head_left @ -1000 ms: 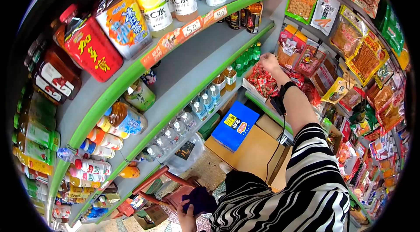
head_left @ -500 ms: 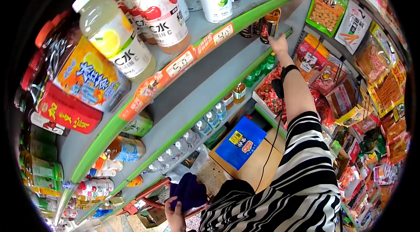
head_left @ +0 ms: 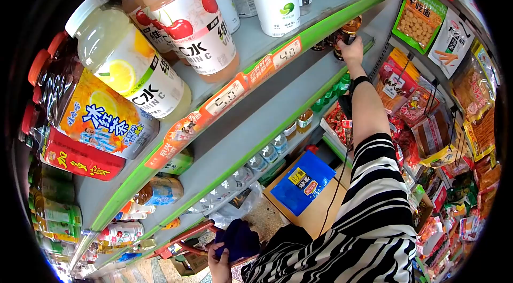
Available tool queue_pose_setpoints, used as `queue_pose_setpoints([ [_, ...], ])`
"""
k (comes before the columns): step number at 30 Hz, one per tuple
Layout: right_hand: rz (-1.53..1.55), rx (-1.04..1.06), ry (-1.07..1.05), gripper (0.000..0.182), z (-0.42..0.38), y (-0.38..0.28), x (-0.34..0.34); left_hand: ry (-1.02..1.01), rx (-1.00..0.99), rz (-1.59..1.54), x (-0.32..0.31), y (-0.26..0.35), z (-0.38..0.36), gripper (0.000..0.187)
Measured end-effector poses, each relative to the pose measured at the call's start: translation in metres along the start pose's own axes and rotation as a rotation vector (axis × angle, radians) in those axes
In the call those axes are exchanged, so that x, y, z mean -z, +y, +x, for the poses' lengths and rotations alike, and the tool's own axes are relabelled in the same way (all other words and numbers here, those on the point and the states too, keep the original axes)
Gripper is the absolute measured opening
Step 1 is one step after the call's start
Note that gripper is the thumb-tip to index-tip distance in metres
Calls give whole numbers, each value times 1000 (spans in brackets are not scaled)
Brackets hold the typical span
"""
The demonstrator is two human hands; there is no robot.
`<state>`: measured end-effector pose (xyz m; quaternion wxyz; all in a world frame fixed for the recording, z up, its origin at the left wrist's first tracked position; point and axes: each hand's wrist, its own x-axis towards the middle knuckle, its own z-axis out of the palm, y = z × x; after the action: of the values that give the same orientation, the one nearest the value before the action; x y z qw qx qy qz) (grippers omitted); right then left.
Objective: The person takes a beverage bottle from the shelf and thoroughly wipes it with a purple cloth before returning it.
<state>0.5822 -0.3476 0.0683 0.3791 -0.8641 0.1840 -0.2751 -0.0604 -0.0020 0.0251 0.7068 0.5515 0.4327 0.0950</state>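
Observation:
My right hand reaches out to the far end of the second shelf, its fingers closed round a dark bottle with a gold top. More dark bottles stand behind it, mostly hidden. At the bottom, my left hand grips a bunched dark purple cloth, beside a red metal frame.
Large drink bottles stand on the top shelf, above a green edge with price tags. Water bottles line a lower shelf. A blue packet lies on a cardboard box. Snack bags hang at the right.
The fingers of my right hand have closed round the dark bottle. The view has shifted, so the shelves appear slightly lower and further right. My left hand still holds the cloth.

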Motion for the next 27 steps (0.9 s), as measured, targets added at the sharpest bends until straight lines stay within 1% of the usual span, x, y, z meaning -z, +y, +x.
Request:
queue_pose_setpoints([
  [3, -16, 40, -34, 69, -12, -8, 13, -17, 20, 35, 6, -2, -1, 19],
  [6, 132, 62, 3, 63, -33, -10, 11, -30, -5, 41, 5, -9, -1, 19],
  [8, 407, -74, -66, 60, -48, -5, 0, -48, -42, 20, 0, -5, -5, 19],
  [9, 544, -141, -102, 58, -56, -7, -4, -48, -68, 82, 3, -7, -7, 19],
  [10, 729, -324, -261, 50, -88, -37, 28, -46, -97, 139, 8, -11, -6, 19],
  [11, 793, -343, -299, 48, -102, -35, 34, -38, -123, 196, 14, -16, -5, 19],
  [12, 855, -364, -347, 46, -115, -35, 37, -51, -141, 178, 22, -26, 0, 20],
  [13, 915, -385, -405, 44, -132, -35, 39, -54, -153, 248, 22, -19, -7, 20],
  [15, 854, -339, -558, 40, -166, -31, 55, -81, -152, 214, 25, -19, -12, 20],
  [17, 872, -289, -661, 40, -218, -47, 89, -88, -94, 154, 7, 22, -40, 20],
  [19, 892, -261, -835, 41, -265, -47, 108, -116, -30, 23, 28, 0, -33, 17],
  [21, 928, -245, -1047, 41, -319, -53, 136, -149, 35, 28, 43, -4, -37, 19],
  [23, 948, -179, -1228, 39, -372, -47, 150, -179, -178, 69, 56, -17, -35, 20],
  [24, 924, -96, -1270, 38, -398, -36, 152, -187, -169, 40, 58, -14, -40, 22],
  [25, 902, -10, -1306, 37, -422, -31, 155, -208, -278, 97, 63, -17, -40, 21],
  [27, 820, 61, -1494, 40, -471, -44, 182, -236, -289, 49, 73, -24, -42, 22],
])
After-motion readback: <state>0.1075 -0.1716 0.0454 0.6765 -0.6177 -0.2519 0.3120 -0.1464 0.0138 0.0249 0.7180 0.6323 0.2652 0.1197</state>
